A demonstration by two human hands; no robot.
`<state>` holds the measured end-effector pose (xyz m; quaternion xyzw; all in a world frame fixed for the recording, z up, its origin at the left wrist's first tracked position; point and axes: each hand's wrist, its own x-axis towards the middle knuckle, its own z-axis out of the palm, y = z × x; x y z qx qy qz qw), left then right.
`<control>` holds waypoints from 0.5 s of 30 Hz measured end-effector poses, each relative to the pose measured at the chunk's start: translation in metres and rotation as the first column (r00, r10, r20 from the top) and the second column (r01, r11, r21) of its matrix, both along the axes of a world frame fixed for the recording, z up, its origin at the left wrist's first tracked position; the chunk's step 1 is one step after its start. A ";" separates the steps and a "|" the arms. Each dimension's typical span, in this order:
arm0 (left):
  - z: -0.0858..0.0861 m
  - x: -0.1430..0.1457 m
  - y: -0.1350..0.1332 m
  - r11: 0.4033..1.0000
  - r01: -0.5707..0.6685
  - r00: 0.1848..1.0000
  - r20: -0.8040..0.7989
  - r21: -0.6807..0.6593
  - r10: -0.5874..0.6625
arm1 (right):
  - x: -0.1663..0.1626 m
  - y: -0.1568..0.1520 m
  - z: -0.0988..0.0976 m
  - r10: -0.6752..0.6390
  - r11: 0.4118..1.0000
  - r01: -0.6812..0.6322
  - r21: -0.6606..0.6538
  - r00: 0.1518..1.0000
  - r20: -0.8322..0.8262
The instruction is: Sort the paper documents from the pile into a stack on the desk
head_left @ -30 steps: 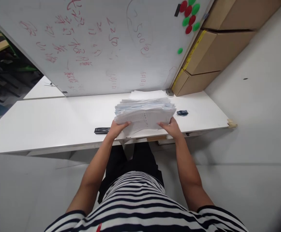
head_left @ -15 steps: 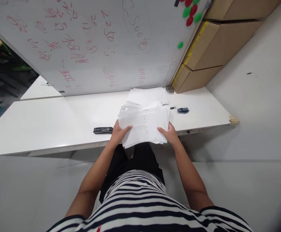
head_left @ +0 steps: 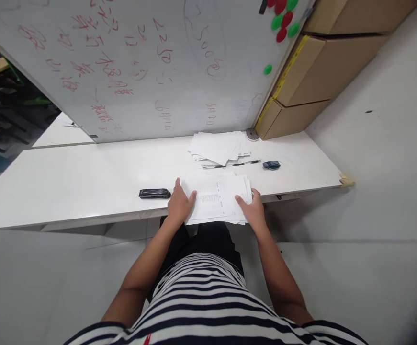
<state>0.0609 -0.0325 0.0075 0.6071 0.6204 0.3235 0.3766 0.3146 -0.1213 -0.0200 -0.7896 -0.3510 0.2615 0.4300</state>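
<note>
A stack of printed paper sheets (head_left: 213, 199) is held between my two hands at the front edge of the table, its near end jutting past the edge. My left hand (head_left: 181, 201) grips the stack's left side, thumb on top and index finger extended along the edge. On the right side, my right hand (head_left: 251, 208) has its thumb over the sheets and its other fingers partly hidden beneath. Just left of my left hand lies a black stapler (head_left: 154, 193). Beyond the stack, a loose pile of papers (head_left: 217, 146) rests on the table, with a pen (head_left: 246, 163) at its near side.
The white table (head_left: 86, 182) runs across the view. At its back stands a whiteboard (head_left: 140, 110) with red writing and round magnets. Stacked cardboard boxes (head_left: 298, 115) stand at back right, near a grey mouse-like object (head_left: 252, 134). A small dark blue packet (head_left: 271, 165) lies right of the pen.
The stack has come down and toward me, and its fanned sheets look flatter and more even. The loose pile and the pen behind it are now uncovered.
</note>
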 end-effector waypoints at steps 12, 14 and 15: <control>-0.003 0.003 -0.047 0.681 0.715 0.685 -0.352 0.158 -0.638 | -0.010 0.134 0.045 0.419 0.880 -0.456 -0.134 0.609 0.674; -0.010 0.010 -0.041 0.659 0.734 0.666 -0.360 0.163 -0.653 | -0.012 0.174 0.046 0.612 0.783 -0.488 -0.385 0.499 0.613; -0.013 0.011 -0.038 0.655 0.733 0.671 -0.349 0.182 -0.654 | -0.012 0.189 0.047 0.658 0.747 -0.503 -0.434 0.471 0.587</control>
